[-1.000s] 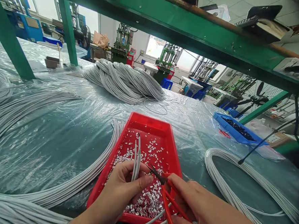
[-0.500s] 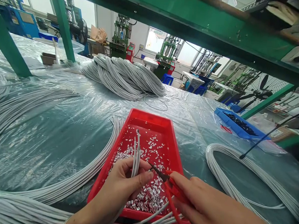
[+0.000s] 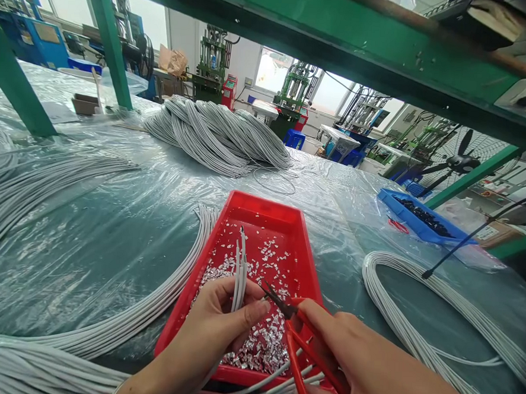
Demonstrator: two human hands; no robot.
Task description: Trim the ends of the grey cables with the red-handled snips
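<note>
Over a red tray (image 3: 284,208), my left hand (image 3: 220,319) is closed on several grey cables (image 3: 239,279), whose ends stick up past the fingers. Another cable end is pinched between its thumb and forefinger. My right hand (image 3: 351,351) grips a pair of red-handled pliers (image 3: 298,348), either pliers or nippers, with slim dark jaws. The jaws are slightly parted, their tips beside the pinched end at my left thumb. Small silvery foil scraps (image 3: 272,340) lie strewn over the tray's floor. More lengths of the cables run beneath my hands across the tray's near edge.
A large heap of grey cable (image 3: 217,135) lies beyond the tray. Cable bundles curve along the left, and a cable coil (image 3: 392,264) rests at the right. A blue tray (image 3: 417,215) of black parts sits farther right. A green frame beam (image 3: 300,27) crosses overhead.
The pliers' handles have spread and the jaws have parted a little, as my right hand's lower fingers moved downward. My left hand and the cables have stayed nearly in place.
</note>
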